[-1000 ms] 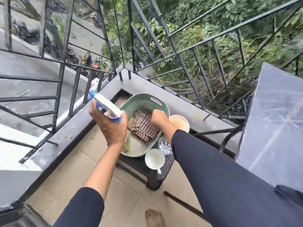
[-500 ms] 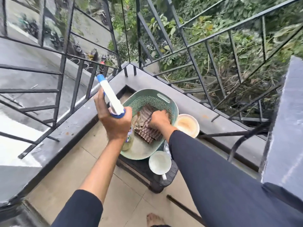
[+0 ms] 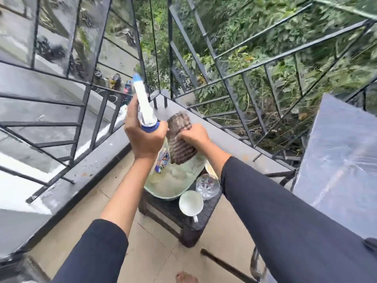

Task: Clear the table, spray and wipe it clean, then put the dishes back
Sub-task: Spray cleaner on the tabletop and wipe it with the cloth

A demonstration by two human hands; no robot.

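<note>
The left hand [image 3: 145, 137] is wrapped firmly round the neck of a spray bottle [image 3: 143, 107], held upright just above a small table, its white trigger head and blue nozzle tip pointing up and away from the person and its clear body with a colourful label hanging below the fist. Just beside it, almost touching, the right hand [image 3: 194, 135] clutches a bunched brown-and-white striped cloth [image 3: 180, 139], fingers curled into the fabric; the cloth is lifted above a pale green plastic basket [image 3: 173, 184] and hangs partly in front of the bottle's body. The basket sits on a small dark woven table [image 3: 173, 219] on a tiled balcony floor [image 3: 85, 205]. On the table's near edge, just beside the basket, stands a white cup [image 3: 191, 203] with its handle towards the viewer, and next to it a clear cut-glass tumbler [image 3: 207, 185]. A sliver of a pale bowl [image 3: 210, 170] shows behind the right forearm. Both arms wear dark long sleeves. A black metal railing [image 3: 234, 82] encloses the balcony corner, with green foliage beyond on the right and a wet road on the left. A grey slab [image 3: 342, 160] rises at the right edge. A bare foot [image 3: 186, 277] shows at the bottom. The whole picture is motion-blurred.
</note>
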